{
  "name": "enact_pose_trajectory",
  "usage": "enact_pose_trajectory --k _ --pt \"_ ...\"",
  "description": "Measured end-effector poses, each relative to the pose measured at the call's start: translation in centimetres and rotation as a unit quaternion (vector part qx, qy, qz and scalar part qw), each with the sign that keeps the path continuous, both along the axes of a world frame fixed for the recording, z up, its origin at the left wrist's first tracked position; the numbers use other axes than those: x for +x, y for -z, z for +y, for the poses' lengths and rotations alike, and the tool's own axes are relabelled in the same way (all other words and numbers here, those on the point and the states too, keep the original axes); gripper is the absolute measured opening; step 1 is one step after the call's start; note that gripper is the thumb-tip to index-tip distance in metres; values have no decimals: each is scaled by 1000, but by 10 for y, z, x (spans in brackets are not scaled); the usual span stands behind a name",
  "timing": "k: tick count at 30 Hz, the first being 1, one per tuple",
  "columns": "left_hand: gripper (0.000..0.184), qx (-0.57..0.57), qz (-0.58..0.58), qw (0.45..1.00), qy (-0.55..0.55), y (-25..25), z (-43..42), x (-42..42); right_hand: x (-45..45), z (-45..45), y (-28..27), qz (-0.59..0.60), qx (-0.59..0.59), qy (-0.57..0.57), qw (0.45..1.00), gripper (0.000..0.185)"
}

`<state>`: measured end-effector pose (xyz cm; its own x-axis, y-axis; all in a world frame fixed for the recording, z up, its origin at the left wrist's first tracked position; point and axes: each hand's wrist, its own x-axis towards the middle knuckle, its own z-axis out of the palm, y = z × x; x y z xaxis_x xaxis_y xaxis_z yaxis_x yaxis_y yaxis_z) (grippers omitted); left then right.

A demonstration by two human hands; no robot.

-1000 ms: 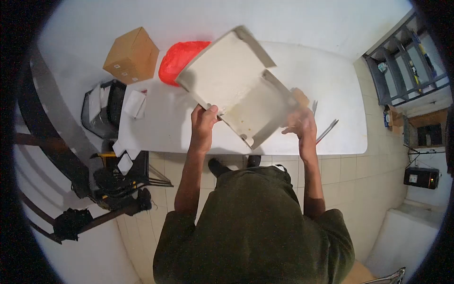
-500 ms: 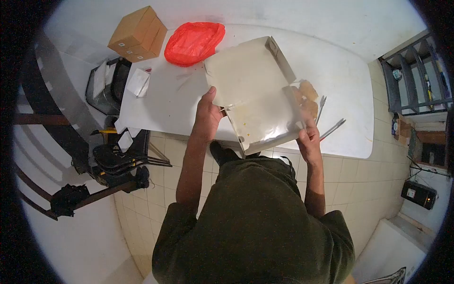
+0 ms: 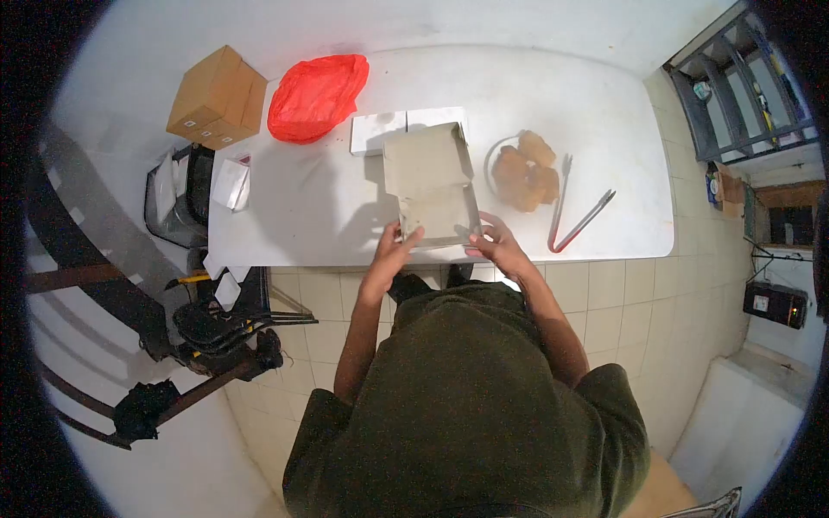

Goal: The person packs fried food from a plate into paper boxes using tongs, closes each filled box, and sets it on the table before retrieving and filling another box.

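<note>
An unfolded cardboard food box (image 3: pixel 432 168) lies low at the table's front edge, its lid laid back and its grey-white inside facing up. My left hand (image 3: pixel 390 259) grips the front left corner of the box, thumb on the inner side. At the front right corner, my right hand (image 3: pixel 501 248) pinches the box wall. To the right of the box, several brown pieces of food (image 3: pixel 527 177) sit together on what looks like a clear plate. Beyond them rest metal tongs (image 3: pixel 561 242) with red on the handle end, spread apart. Two closed white boxes (image 3: pixel 373 131) lie behind the open one.
A red plastic bag (image 3: pixel 318 97) and brown cartons (image 3: pixel 216 99) stand at the back left of the white table (image 3: pixel 604 112). A white packet (image 3: pixel 231 183) lies at its left edge, beside a dark bin (image 3: pixel 180 194). Black chairs (image 3: pixel 216 315) are at the lower left.
The box has come down from a tilted, raised position onto the table edge. Both hands have moved to its front corners, and the white boxes, food and tongs now show more fully.
</note>
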<state>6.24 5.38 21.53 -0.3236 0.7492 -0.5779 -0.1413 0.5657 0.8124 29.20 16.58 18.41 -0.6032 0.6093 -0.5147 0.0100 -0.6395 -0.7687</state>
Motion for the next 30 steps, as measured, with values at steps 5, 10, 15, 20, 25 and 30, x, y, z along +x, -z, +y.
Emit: enact_pose_trajectory --k 5,10,15,20,25,30 --pt "81 115 63 989 75 89 -20 -9 -12 -3 59 -14 2 -1 1000 69" --pt "72 100 263 955 96 208 -21 -38 -27 10 138 -139 178 -110 968 80" --pt "62 56 362 926 88 196 -16 -28 -23 17 169 -260 254 -157 918 80" --pt "63 84 359 926 79 223 -21 -35 36 14 142 -194 50 -49 979 64" --pt "59 71 330 939 62 205 -25 -31 131 10 154 -439 274 220 827 59" --pt "62 42 337 936 93 201 -28 -30 172 52 187 -569 244 249 745 105"
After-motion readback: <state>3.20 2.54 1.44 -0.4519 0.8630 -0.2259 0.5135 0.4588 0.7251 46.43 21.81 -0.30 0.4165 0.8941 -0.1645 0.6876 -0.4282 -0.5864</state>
